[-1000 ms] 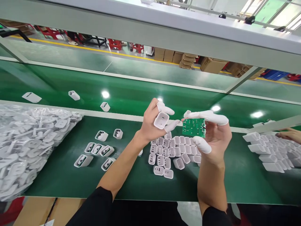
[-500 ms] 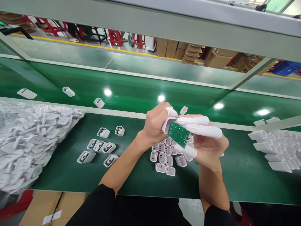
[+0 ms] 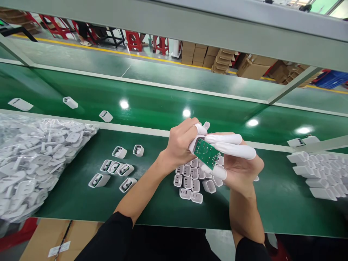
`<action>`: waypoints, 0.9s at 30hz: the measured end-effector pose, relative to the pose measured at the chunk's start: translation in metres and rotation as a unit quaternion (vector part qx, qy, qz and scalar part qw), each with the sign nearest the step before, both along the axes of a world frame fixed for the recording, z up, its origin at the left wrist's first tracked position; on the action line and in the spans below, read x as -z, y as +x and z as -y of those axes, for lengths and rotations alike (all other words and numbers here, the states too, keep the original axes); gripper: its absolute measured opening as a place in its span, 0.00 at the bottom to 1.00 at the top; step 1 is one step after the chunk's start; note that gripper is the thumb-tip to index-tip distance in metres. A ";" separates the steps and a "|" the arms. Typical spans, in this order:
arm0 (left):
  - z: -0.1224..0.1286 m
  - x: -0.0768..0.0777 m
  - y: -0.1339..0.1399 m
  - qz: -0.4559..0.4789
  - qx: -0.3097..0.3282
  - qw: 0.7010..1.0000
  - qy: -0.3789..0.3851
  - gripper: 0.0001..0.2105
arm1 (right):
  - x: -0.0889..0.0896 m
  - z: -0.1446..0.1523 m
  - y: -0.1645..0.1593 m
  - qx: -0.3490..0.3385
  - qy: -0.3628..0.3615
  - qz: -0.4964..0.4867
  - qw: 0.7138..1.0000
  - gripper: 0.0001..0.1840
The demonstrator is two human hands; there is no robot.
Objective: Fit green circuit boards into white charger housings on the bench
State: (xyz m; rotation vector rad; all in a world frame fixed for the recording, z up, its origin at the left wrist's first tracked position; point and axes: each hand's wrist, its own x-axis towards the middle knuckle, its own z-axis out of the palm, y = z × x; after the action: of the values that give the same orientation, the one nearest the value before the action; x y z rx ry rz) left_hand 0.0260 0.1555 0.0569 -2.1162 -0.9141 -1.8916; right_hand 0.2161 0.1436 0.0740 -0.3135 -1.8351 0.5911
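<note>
My left hand (image 3: 182, 140), with a white finger cot on a finger, is closed around a white charger housing (image 3: 193, 144) whose open end faces right. A green circuit board (image 3: 207, 153) is pinched in my right hand (image 3: 241, 161), between the thumb and fingers covered with white cots. The board's left end lies at the housing's mouth; how deep it sits I cannot tell. Below the hands, a cluster of open white housings (image 3: 187, 182) stands on the green table, partly hidden by my right hand. To the left are several housings (image 3: 126, 169) with parts inside.
A clear plastic bag (image 3: 51, 159) of small white parts lies at the left. Rows of white housings (image 3: 318, 181) are stacked at the right. Behind a pale rail, a green belt (image 3: 152, 105) carries scattered housings (image 3: 70, 102). A metal frame beam (image 3: 174, 27) crosses above.
The housings on the belt behind the rail have shifted left. Both hands keep nearly the same place and grip, with the board and housing moved only slightly.
</note>
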 end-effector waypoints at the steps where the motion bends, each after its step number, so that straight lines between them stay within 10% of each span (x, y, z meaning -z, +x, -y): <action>1: 0.000 0.000 0.000 0.001 0.002 1.000 0.003 0.14 | -0.001 0.000 -0.001 -0.002 0.000 -0.001 1.000 0.38; 27: -0.001 0.006 0.000 -0.019 -0.006 0.999 -0.044 0.14 | 0.000 -0.001 0.000 0.049 0.015 0.022 0.998 0.38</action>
State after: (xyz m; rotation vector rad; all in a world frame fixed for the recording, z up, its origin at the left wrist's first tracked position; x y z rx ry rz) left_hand 0.0257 0.1568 0.0505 -2.1827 -1.0177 -1.8320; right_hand 0.2163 0.1443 0.0745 -0.3972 -1.8580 0.4913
